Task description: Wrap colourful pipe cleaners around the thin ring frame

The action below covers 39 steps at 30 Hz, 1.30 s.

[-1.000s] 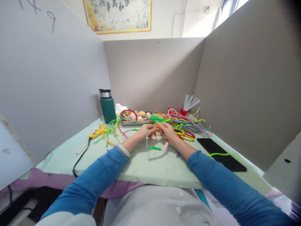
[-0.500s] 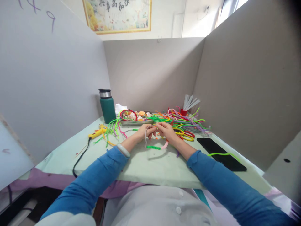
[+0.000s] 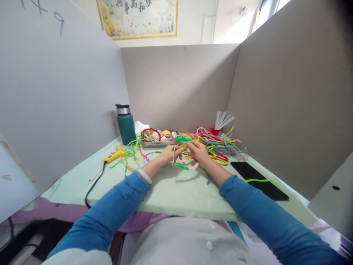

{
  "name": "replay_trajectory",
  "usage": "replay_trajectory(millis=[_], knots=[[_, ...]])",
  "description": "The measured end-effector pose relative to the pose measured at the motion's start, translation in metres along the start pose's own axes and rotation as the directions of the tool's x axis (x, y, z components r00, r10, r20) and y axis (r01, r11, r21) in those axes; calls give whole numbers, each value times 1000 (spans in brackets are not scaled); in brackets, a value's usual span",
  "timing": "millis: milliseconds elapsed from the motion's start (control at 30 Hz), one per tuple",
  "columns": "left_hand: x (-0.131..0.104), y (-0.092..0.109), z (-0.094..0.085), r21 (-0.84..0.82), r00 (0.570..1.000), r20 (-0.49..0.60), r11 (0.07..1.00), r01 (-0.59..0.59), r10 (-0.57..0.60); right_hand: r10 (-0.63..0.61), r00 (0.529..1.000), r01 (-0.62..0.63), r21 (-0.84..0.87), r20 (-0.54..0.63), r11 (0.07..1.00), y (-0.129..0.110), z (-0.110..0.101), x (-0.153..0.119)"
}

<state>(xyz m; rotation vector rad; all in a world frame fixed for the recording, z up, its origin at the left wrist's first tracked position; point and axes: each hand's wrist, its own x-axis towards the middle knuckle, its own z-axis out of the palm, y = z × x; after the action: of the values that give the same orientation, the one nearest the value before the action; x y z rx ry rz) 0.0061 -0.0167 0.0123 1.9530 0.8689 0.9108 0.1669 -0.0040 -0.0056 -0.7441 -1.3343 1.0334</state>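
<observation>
Above the table a thin grey hoop [image 3: 173,156] hangs between my hands. Green pipe cleaner [image 3: 181,166] covers its lower part, and a pink stretch [image 3: 194,166] follows to the right. My left hand [image 3: 170,154] is closed on the hoop's upper left. At the top, a short piece of orange pipe cleaner [image 3: 185,145] shows between the hands. My right hand [image 3: 199,151] pinches at that orange piece, its fingertips partly hiding it. The hoop's right side is hidden behind the right hand.
Behind the hands lie a metal tray [image 3: 160,144] of small decorations and a heap of coloured pipe cleaners [image 3: 217,141]. At left are a yellow glue gun [image 3: 114,154] with its cord and a green bottle [image 3: 126,127]. A black phone-like slab [image 3: 259,180] lies at right.
My right hand has moved slightly right and up, apart from the left, and the orange piece now shows between them. The hoop's lower part has risen a little.
</observation>
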Motion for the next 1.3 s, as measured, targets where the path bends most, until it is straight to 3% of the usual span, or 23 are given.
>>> replay_trajectory(millis=[200, 333, 467, 533, 600, 667, 767, 867, 933, 1100, 1300], knots=[[-1, 4, -2, -77, 995, 74, 995, -61, 66, 43, 999, -44, 7, 29, 999, 3, -2, 2], [0, 6, -1, -68, 998, 63, 997, 26, -22, 103, 992, -107, 59, 71, 992, 4, -9, 3], [5, 1, -4, -52, 993, -35, 992, 115, -117, 142, 979, -149, 36, 145, 988, 4, -10, 1], [8, -2, -7, -63, 981, -170, 994, 86, -95, 149, 976, -149, -10, 159, 989, 4, -8, 0], [11, -4, -9, -69, 974, -220, 997, 30, -44, 141, 978, -131, -76, 155, 988, 6, -5, -1], [12, -7, -11, -22, 979, -203, 1000, -18, 13, 121, 983, -99, -153, 142, 983, 9, -3, -2], [12, -10, -12, 210, 980, -154, 973, -95, 129, 88, 988, -55, -252, 123, 966, 13, -3, -1], [12, -14, -11, 472, 962, -106, 865, -173, 251, 75, 992, -40, -297, 106, 954, 16, -3, 0], [11, -14, -11, 558, 956, -71, 806, -198, 284, 73, 992, -38, -307, 102, 951, 17, -2, 0], [8, -13, -11, 625, 940, -72, 749, -218, 334, 83, 990, -44, -315, 113, 948, 16, 1, -1], [7, -8, -11, 655, 879, -27, 673, -344, 476, 69, 997, -54, -341, 32, 938, 14, 0, 0]])
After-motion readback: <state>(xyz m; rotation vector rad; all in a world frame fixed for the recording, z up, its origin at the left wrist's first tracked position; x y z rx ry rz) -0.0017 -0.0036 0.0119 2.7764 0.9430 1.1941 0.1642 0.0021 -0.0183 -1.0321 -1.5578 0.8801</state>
